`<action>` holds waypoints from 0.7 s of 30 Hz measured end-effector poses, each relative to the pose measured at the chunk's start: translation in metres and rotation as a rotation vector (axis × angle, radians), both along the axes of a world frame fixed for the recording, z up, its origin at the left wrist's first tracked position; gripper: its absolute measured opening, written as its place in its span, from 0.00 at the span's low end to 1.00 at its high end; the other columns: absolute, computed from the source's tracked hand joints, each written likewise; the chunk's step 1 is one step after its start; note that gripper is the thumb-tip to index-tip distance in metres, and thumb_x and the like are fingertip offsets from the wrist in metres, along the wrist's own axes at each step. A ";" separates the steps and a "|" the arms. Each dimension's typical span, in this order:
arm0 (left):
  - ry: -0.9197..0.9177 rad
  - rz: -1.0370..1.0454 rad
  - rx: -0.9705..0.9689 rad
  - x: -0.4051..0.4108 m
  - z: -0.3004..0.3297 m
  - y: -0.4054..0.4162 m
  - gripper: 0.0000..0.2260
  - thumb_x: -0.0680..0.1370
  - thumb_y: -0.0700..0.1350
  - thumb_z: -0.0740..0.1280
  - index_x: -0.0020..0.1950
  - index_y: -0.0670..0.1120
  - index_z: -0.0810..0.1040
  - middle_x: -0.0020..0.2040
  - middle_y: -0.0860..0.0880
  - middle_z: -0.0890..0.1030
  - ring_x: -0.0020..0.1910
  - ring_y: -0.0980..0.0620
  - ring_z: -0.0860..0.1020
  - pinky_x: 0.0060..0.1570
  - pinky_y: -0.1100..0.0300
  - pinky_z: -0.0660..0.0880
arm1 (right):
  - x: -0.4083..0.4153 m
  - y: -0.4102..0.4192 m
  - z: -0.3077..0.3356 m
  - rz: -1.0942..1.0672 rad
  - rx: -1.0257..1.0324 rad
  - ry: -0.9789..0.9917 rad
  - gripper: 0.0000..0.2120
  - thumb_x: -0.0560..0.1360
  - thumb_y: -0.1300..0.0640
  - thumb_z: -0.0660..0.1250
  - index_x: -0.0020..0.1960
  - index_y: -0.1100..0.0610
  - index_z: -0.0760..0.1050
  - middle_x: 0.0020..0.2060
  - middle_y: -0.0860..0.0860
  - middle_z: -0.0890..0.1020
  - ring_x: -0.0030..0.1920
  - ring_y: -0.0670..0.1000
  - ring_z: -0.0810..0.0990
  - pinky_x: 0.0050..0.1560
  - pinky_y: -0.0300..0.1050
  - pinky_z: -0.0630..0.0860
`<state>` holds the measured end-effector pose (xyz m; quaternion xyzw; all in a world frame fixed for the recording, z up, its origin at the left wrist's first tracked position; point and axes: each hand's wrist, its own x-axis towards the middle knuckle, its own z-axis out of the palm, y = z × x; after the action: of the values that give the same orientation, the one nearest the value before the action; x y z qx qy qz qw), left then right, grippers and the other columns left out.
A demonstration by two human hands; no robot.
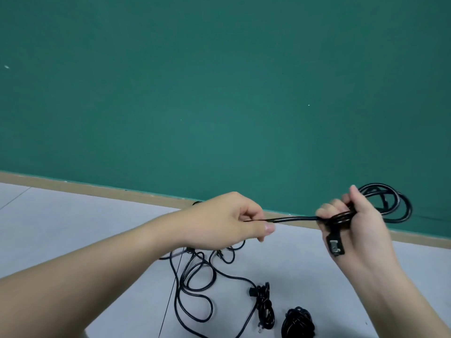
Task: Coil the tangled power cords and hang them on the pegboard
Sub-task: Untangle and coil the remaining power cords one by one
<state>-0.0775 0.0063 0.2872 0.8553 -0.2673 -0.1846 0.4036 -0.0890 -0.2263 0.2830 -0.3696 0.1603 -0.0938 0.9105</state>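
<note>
Black power cord point(292, 218) runs taut betw. both hands, above grey floor point(73, 220) w/ green wall point(219, 81) behind. Left hand point(227, 222) pinches the cord's straight run betw. thumb & fingers; loose tangled cords point(195, 284) lie on floor below, w/ two bundled cords point(264, 304) further right. Right hand point(353, 220) is clamped on coiled loops point(388, 203), plug point(335, 246) hanging at palm.

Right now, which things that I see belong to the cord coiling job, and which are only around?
Job:
left hand
right hand
held coil
loose cords
two bundled cords

Only around:
green wall
baseboard
floor
</note>
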 end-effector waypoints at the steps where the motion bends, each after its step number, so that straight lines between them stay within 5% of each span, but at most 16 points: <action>1: -0.003 -0.021 -0.042 -0.002 -0.001 -0.001 0.16 0.82 0.59 0.65 0.43 0.49 0.80 0.34 0.41 0.69 0.32 0.49 0.64 0.37 0.57 0.63 | 0.001 0.000 -0.003 0.010 -0.043 0.012 0.16 0.85 0.52 0.62 0.40 0.52 0.62 0.31 0.47 0.56 0.28 0.48 0.57 0.27 0.37 0.67; 4: -0.020 -0.042 -0.155 -0.009 -0.003 -0.005 0.16 0.81 0.58 0.67 0.41 0.49 0.81 0.36 0.35 0.74 0.32 0.47 0.63 0.36 0.54 0.64 | 0.003 0.004 -0.012 0.104 -0.200 0.034 0.14 0.83 0.54 0.65 0.43 0.52 0.63 0.32 0.47 0.59 0.29 0.47 0.58 0.27 0.37 0.67; 8: -0.087 0.016 -0.282 -0.008 0.002 -0.003 0.15 0.83 0.54 0.67 0.39 0.48 0.81 0.30 0.46 0.66 0.30 0.41 0.61 0.31 0.50 0.60 | -0.003 0.010 -0.012 0.302 -0.358 0.025 0.13 0.76 0.48 0.70 0.48 0.54 0.68 0.33 0.47 0.64 0.31 0.48 0.61 0.36 0.40 0.67; 11: -0.133 0.057 -0.302 -0.009 0.004 -0.005 0.15 0.84 0.52 0.66 0.38 0.48 0.80 0.28 0.51 0.64 0.29 0.48 0.60 0.31 0.55 0.58 | -0.009 0.018 -0.014 0.427 -0.547 -0.022 0.23 0.72 0.39 0.75 0.53 0.56 0.75 0.33 0.48 0.65 0.31 0.49 0.64 0.39 0.46 0.63; 14: -0.173 0.099 -0.311 -0.011 0.001 -0.010 0.15 0.83 0.53 0.66 0.39 0.48 0.79 0.28 0.52 0.66 0.29 0.49 0.63 0.31 0.54 0.61 | -0.013 0.025 -0.016 0.624 -0.641 -0.156 0.29 0.60 0.32 0.81 0.50 0.51 0.80 0.36 0.49 0.69 0.35 0.47 0.68 0.38 0.40 0.68; 18: -0.143 0.130 -0.376 -0.010 -0.002 -0.013 0.15 0.78 0.56 0.73 0.39 0.46 0.79 0.33 0.48 0.79 0.33 0.43 0.71 0.37 0.48 0.71 | -0.023 0.036 -0.011 0.932 -0.802 -0.263 0.08 0.65 0.48 0.78 0.36 0.41 0.79 0.32 0.45 0.70 0.32 0.44 0.67 0.35 0.36 0.66; 21: -0.085 0.172 -0.356 -0.009 -0.006 -0.012 0.19 0.73 0.55 0.79 0.37 0.43 0.75 0.28 0.50 0.75 0.29 0.48 0.68 0.35 0.53 0.66 | -0.030 0.042 -0.017 0.987 -0.847 -0.143 0.08 0.68 0.54 0.75 0.45 0.44 0.83 0.32 0.46 0.71 0.31 0.44 0.69 0.34 0.36 0.67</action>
<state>-0.0862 -0.0055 0.2812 0.7971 -0.2386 -0.0631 0.5511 -0.1193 -0.1844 0.2658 -0.7192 -0.1401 0.2558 0.6306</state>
